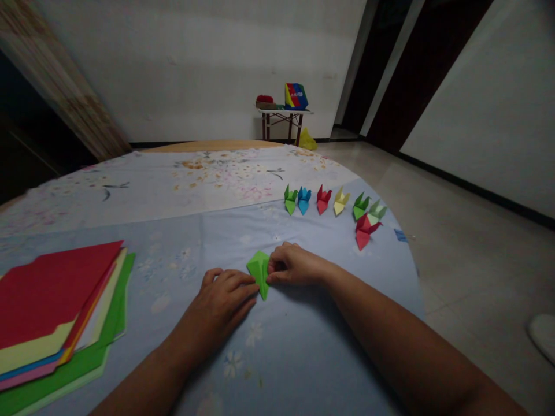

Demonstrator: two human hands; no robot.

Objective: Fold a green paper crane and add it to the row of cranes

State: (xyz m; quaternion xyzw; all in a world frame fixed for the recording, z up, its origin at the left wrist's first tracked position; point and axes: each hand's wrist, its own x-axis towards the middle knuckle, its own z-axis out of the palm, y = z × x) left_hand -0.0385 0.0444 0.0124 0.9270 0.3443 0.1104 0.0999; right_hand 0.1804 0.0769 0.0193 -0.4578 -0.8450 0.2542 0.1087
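A round desk is being covered, apart from a strip of bare wood along its far rim, by a flowered cloth, whose soft surface is presumably helping small things to be rested without sliding. At the left, a pile of coloured paper is being spread slightly askew, red sheets uppermost, so that several colours are being shown along its edges and are seemingly being offered within easy reach. Over the near middle, the hands are being held close together: the left hand is being laid low with fingers stretched out, nothing visibly being gripped, while the right hand is being curled, thumb and forefinger forward. Beyond it, seven paper birds are being stood towards the right rim, most in a loose row, probably so that their points are not being brushed by the arms. A green folded paper is being rested on the cloth between the hands; its left edge is being steadied by the left fingertips, likely against slipping, and its right edge is being touched by the right fingers, though whether it is being pinched cannot be told.
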